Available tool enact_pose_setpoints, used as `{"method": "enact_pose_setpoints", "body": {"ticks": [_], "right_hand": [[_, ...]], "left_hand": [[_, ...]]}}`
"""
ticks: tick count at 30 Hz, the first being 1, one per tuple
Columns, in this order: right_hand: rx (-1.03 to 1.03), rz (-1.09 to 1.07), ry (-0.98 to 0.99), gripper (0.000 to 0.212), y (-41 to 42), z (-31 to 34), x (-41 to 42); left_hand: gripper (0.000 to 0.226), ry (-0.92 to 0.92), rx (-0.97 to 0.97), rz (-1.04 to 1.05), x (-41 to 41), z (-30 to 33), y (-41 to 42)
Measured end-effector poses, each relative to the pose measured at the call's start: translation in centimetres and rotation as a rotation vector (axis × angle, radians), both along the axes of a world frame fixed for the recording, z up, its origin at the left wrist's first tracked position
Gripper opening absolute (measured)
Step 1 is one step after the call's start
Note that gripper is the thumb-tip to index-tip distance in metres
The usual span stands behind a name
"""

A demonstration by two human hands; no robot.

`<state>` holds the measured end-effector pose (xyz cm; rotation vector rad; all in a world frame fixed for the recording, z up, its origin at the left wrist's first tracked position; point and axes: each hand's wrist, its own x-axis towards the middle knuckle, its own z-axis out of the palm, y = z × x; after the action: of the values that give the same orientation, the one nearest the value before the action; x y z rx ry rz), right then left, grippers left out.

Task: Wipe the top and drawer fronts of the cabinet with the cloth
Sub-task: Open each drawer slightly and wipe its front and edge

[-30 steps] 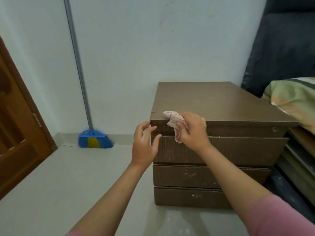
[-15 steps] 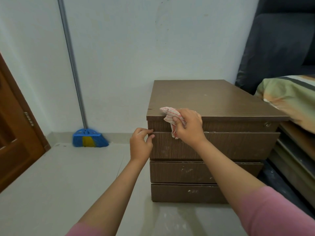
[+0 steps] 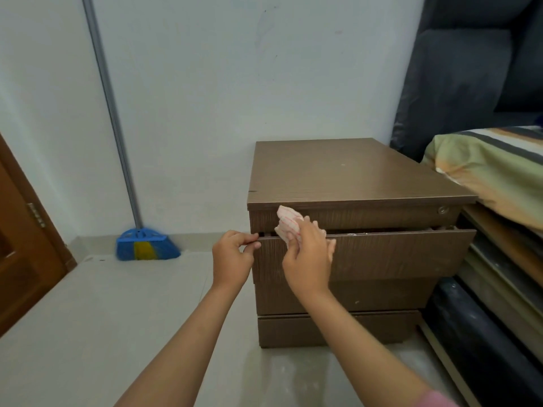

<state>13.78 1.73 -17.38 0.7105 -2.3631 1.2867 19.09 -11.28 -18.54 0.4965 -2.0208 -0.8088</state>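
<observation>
At the far left edge a brown door (image 3: 20,245) stands by the wall, and a blue broom (image 3: 145,245) rests on the floor (image 3: 88,318) in the corner. My left hand (image 3: 232,259) pinches the top left corner of the second drawer (image 3: 382,254), fingers closed on its edge; that drawer front sits a little forward of the cabinet (image 3: 346,174), with a dark gap above it. Just to the right, my right hand (image 3: 308,259) is closed around the cloth (image 3: 289,226), a bunched white rag with red lines. The cloth sticks up from my fingers and lies against the front of the cabinet, across the seam between the top drawer and the second drawer. My two hands are near each other but apart. Right of the cabinet, a striped pillow (image 3: 493,171) lies on the bed.
</observation>
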Motion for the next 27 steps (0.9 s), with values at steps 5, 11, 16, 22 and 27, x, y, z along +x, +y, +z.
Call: {"method": "enact_pose_setpoints", "body": {"ticks": [5, 11, 16, 22, 27], "right_hand": [[0.173, -0.151, -0.086, 0.051, -2.3, -1.7, 1.1], [0.21, -0.22, -0.099, 0.058, -1.3, -1.9, 0.3], [0.225, -0.263, -0.064, 0.056, 1.3, -2.1, -1.6], [0.221, -0.282, -0.087, 0.057, 3.3, -1.6, -3.3], [0.223, -0.258, -0.1, 0.047, 2.5, -1.1, -3.2]], "left_hand": [[0.018, 0.02, 0.003, -0.009, 0.5, 0.0, 0.5], [0.017, 0.021, 0.011, -0.006, 0.4, 0.0, 0.8], [0.018, 0.023, 0.024, -0.014, 0.6, 0.1, 1.0], [0.018, 0.029, 0.023, -0.016, 0.7, 0.3, 1.2], [0.016, 0.038, 0.014, 0.0, 0.6, 0.2, 1.4]]}}
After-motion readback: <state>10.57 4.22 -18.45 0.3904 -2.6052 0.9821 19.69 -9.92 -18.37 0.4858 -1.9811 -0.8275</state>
